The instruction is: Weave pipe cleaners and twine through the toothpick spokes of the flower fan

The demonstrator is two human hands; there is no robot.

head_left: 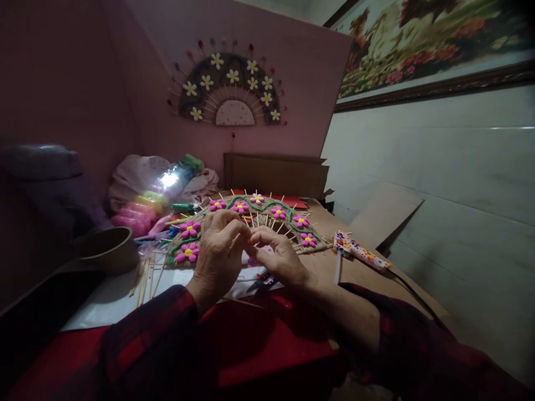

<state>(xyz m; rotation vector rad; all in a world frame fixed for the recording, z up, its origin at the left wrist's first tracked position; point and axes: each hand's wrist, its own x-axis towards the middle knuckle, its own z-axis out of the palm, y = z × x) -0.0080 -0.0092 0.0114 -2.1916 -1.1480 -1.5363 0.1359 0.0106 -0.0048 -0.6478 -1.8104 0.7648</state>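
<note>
pink wall (305, 83), pink-flowered fan (263, 208), left fingers (236, 229) curled, right fingers (268, 238) pinched

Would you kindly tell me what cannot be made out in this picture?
- Head view: whatever the left hand and right hand may hold, hidden by the hands themselves.
- Head view: part of the pink-flowered fan, behind the left hand.
- Head view: the rest of the framed painting, cut off by the picture's edges.

Pale tiled wall (460, 150); framed picture (438, 44)
</note>
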